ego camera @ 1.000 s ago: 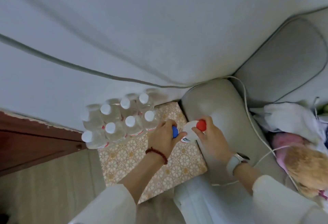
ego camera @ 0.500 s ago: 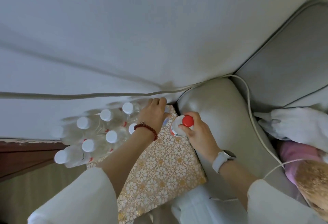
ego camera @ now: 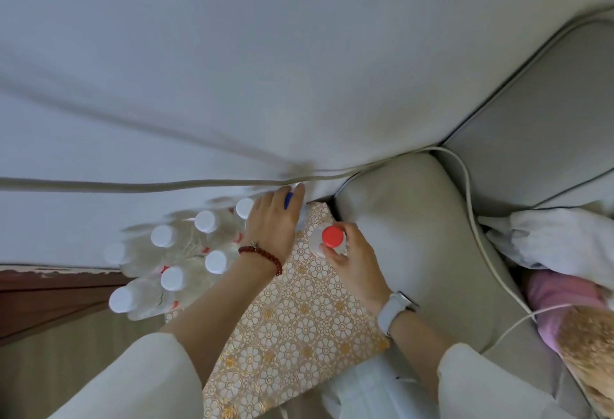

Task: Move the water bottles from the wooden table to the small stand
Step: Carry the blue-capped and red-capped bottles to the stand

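- left hand (ego camera: 274, 219): reached forward, back up, fingers curled over a blue-capped bottle (ego camera: 288, 200)
- right hand (ego camera: 354, 254): fingertips pinching a red-capped bottle (ego camera: 332, 237)
- both forearms bare, sleeves pushed back

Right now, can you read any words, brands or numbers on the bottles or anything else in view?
None can be read.
Clear plastic white-capped bottles: red label patches, too blurred to read.
Red-capped white bottle in the right hand: no print shows.
Blue-capped bottle under the left hand: label hidden.
White wristwatch: its face cannot be seen.
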`<state>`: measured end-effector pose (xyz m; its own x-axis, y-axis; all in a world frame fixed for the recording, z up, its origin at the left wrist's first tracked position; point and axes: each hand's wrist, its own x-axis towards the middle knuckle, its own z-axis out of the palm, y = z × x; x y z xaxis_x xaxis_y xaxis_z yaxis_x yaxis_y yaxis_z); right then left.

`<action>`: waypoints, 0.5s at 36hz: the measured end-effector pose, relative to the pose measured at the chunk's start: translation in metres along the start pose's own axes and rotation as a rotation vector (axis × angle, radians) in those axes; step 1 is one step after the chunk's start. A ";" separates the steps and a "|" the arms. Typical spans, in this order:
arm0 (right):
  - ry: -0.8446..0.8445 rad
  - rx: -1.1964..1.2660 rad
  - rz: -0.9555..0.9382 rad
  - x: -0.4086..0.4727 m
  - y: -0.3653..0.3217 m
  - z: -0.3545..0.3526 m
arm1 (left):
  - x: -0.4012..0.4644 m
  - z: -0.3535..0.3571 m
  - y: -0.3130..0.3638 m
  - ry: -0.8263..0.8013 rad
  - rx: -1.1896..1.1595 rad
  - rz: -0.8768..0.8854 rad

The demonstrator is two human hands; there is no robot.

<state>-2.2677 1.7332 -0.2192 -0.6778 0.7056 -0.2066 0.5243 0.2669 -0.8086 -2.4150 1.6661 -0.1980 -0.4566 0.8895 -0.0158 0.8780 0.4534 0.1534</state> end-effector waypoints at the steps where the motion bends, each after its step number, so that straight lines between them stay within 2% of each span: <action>1: -0.004 0.013 -0.003 0.001 -0.001 0.002 | -0.004 0.001 0.001 0.014 -0.004 0.000; 6: -0.014 0.013 -0.030 0.003 -0.007 0.010 | -0.034 0.007 -0.005 0.103 -0.022 0.033; 10: -0.039 0.032 -0.022 0.009 -0.014 0.017 | -0.050 0.002 -0.015 0.090 0.063 -0.005; 18: -0.055 0.060 -0.015 0.014 -0.022 0.035 | -0.050 0.010 -0.034 -0.060 0.182 -0.051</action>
<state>-2.3066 1.7136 -0.2238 -0.7138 0.6640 -0.2227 0.4829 0.2364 -0.8432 -2.4207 1.6064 -0.2124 -0.4967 0.8643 -0.0791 0.8678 0.4959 -0.0299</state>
